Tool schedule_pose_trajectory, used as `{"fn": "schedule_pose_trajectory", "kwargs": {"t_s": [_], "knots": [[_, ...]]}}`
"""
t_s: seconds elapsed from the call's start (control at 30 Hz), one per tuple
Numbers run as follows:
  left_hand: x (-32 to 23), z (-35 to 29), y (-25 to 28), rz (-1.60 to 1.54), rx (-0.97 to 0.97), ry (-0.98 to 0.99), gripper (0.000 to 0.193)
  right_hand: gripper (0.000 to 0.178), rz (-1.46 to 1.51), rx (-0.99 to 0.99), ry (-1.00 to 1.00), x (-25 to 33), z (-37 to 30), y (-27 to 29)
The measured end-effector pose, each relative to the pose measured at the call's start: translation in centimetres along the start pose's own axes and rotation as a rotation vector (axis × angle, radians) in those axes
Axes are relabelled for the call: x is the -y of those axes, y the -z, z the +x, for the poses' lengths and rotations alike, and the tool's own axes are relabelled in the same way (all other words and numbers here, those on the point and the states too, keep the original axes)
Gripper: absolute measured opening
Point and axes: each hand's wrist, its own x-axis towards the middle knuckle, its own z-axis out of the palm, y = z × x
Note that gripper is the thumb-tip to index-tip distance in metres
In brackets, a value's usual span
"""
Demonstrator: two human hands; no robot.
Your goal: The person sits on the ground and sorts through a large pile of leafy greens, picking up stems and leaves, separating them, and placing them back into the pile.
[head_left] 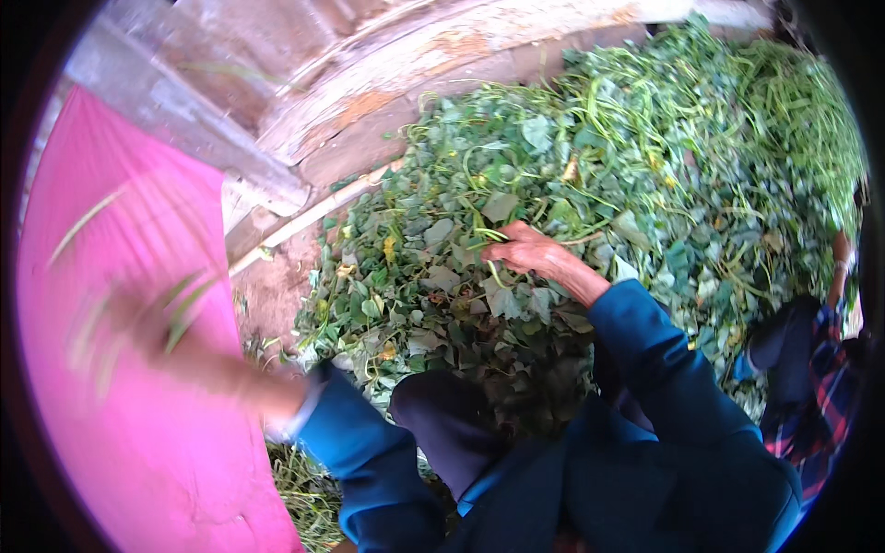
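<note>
A wide heap of cut green leafy plants spreads in front of me, with broad leaves, thin stalks and a few yellow bits. Over its near middle my right hand is closed, and a few thin green stems stick out between thumb and fingers. My left hand is out to the left above a pink cloth, badly smeared by motion. Slim green strips show at and around its fingers; whether they are gripped or falling cannot be made out.
Behind the heap runs a pale, worn plank; metal sheeting stands at the far left. Another person in a plaid sleeve is at the right edge, a hand by the heap. Loose green stalks lie beside the cloth.
</note>
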Motion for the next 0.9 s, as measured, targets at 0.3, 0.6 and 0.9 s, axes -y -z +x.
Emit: {"fn": "schedule_pose_trajectory", "kwargs": {"t_s": [0.3,0.6,0.9], "knots": [[-5.5,-5.9,3.7,-0.086,-0.125,-0.001,0.022,0.018,-0.135,-0.148,0.244,0.5,-0.1,0.3],[4.2,-14.5,-7.4,-0.371,0.251,1.006,0.023,0.012,-0.529,-0.337,0.499,-1.1,1.1,0.1],[7.5,-16.6,-6.5,-0.243,0.439,1.094,0.020,0.014,-0.255,-0.311,0.325,1.7,0.3,-0.3]]}}
